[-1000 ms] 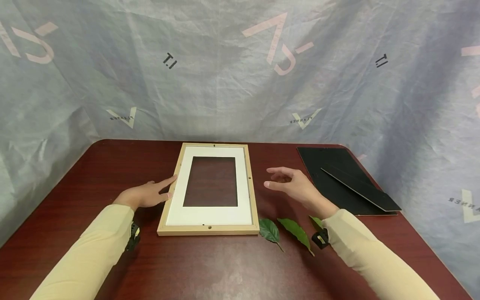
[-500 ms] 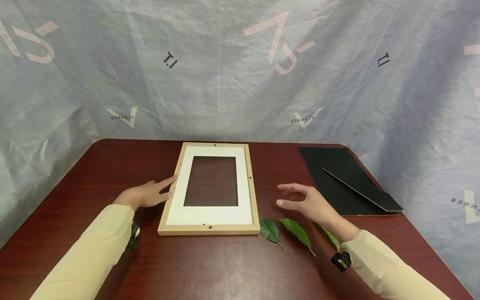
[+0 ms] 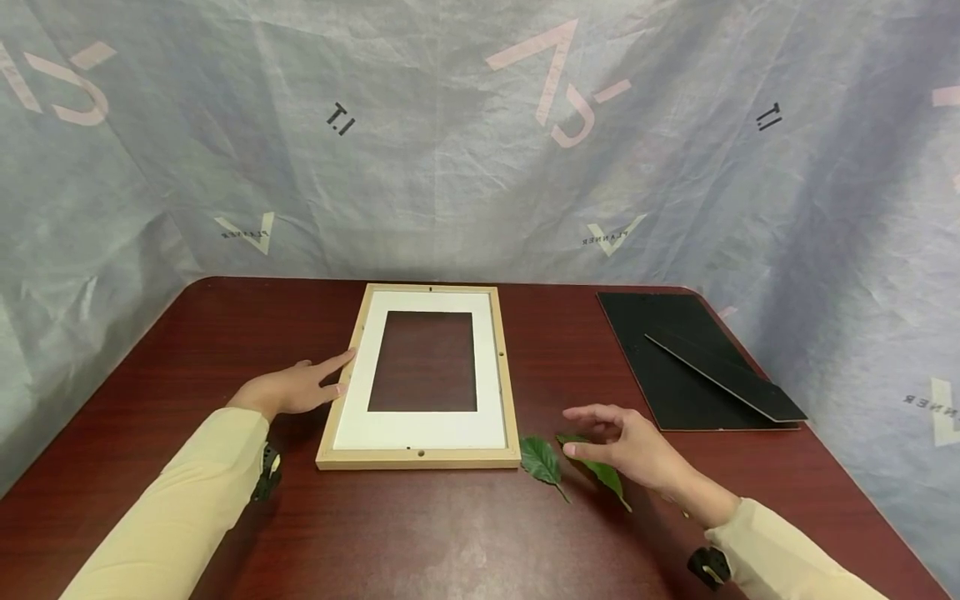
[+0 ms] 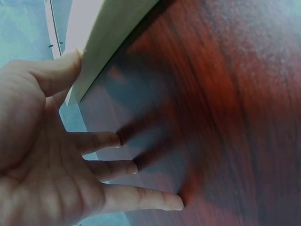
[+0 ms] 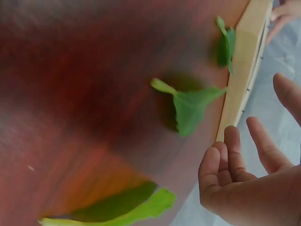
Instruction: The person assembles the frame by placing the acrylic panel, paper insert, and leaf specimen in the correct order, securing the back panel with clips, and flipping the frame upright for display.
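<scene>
A light wooden picture frame (image 3: 416, 460) with a white mat (image 3: 420, 429) inside lies on the dark red table. At its left side is my left hand (image 3: 292, 390), thumb and index finger touching the wood; the other fingertips rest on the table in the left wrist view. My right hand (image 3: 637, 450) hovers, fingers loosely bent and holding nothing, over a green leaf (image 3: 611, 479). Closer to the frame's near right corner lies a darker leaf (image 3: 542, 460). A third leaf (image 5: 141, 212) shows in the right wrist view; my right hand and wrist mostly hide it in the head view.
At the table's right edge lies a black backing board (image 3: 637, 342) with a hinged stand flap (image 3: 723, 375) raised at an angle. A grey printed cloth (image 3: 420, 167) hangs behind the table. Each wrist wears a black strap (image 3: 708, 568).
My right hand has moved down and toward me, from beside the frame to over the leaves, now hiding the rightmost one. My left hand and the frame stay put.
</scene>
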`<state>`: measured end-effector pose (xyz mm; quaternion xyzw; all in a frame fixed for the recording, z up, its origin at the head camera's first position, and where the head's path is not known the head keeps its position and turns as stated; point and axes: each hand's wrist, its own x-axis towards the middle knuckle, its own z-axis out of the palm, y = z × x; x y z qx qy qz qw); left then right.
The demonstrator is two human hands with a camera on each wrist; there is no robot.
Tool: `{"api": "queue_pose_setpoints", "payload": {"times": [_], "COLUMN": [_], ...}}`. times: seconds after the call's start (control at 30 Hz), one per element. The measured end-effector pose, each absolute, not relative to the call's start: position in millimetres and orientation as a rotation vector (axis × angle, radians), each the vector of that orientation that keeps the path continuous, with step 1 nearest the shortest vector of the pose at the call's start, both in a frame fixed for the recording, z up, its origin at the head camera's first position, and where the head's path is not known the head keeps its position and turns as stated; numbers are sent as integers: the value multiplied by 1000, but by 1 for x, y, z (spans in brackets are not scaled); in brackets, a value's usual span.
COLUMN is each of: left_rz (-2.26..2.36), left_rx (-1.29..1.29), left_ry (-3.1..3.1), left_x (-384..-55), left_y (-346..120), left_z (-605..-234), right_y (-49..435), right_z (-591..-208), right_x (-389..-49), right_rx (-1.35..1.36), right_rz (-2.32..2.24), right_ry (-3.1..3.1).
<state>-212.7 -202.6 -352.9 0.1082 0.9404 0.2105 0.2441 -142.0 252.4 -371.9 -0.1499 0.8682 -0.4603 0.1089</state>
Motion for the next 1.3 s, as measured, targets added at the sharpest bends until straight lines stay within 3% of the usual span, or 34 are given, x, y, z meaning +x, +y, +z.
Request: {"api": "queue_pose_setpoints", "payload": {"times": [1.3], "left_rz": [565], "left_rx": [282], "left_ry": [2580], "left_x": [-213], "left_y": [-202], "left_z": [-354], "right_y": [227], "right_z": [-391], "right_x": [-116], "right_rx": [-379], "right_rz": [-827], "right_ry": [2945]}}
